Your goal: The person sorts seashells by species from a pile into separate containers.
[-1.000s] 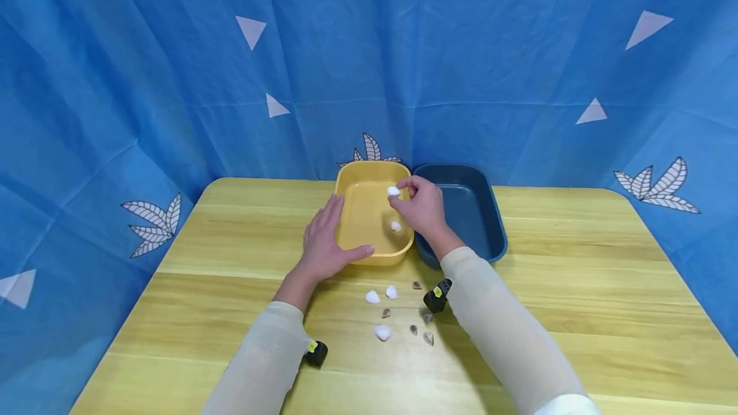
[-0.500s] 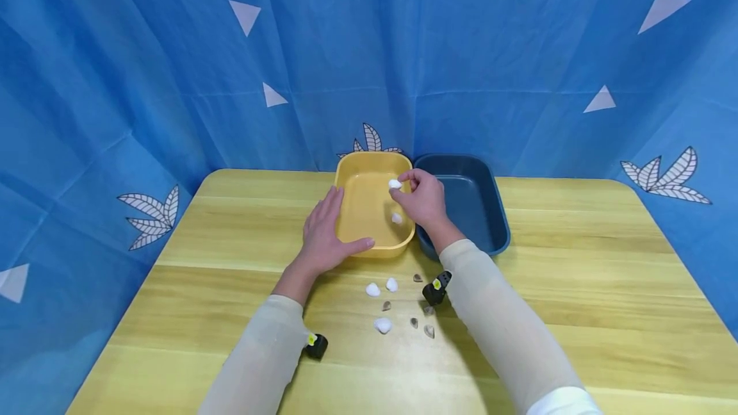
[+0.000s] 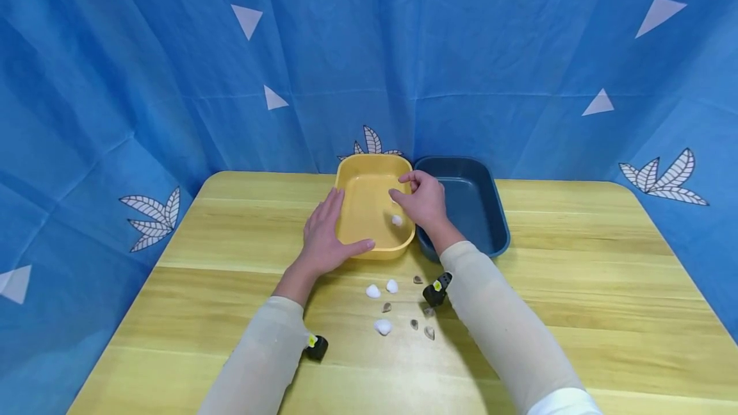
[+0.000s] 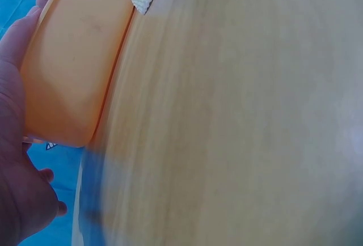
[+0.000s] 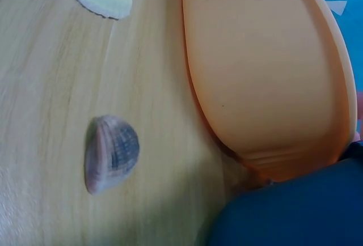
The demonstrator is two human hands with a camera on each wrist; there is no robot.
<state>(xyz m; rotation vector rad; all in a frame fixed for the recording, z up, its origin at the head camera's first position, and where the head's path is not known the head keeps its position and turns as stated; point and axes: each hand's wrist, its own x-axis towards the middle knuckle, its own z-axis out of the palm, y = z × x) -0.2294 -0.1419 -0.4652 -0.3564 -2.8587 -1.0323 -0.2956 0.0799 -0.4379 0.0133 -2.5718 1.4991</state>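
Note:
My right hand [image 3: 425, 200] hovers over the right side of the yellow bin [image 3: 362, 251], its thumb and forefinger apart with nothing between them. Below them a white seashell [image 3: 396, 220] lies on the bin floor. A sliver of another white shell shows just under the thumb, mostly hidden. My left hand [image 3: 324, 235] rests against the bin's left side, fingers straight along the wall and thumb on the front rim. In the left wrist view that hand [image 4: 17, 121] lies along the bin's outer wall [image 4: 79, 59].
A dark blue bin [image 3: 500, 216] stands against the yellow one's right side. In front lie three white shells, one of them large [image 3: 383, 326], and several small brown shells, one [image 5: 112, 154] close in the right wrist view. A blue patterned curtain [image 3: 496, 50] hangs behind the table.
My right thumb and forefinger have let go of a white shell, which has dropped into the yellow bin. The left hand keeps its place on the bin.

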